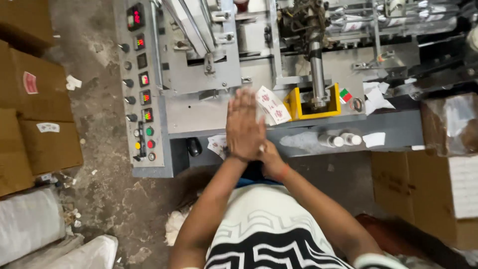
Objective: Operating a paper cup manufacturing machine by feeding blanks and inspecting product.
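Flat hands [249, 130] press thin paper sachets [273, 104] (rectangular, white)

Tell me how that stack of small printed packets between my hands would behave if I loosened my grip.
The stack of printed packets looks thin and flat, so probably light and a bit floppy. Pressed between the left hand and right hand, the loose pieces would likely fan out or slide apart.
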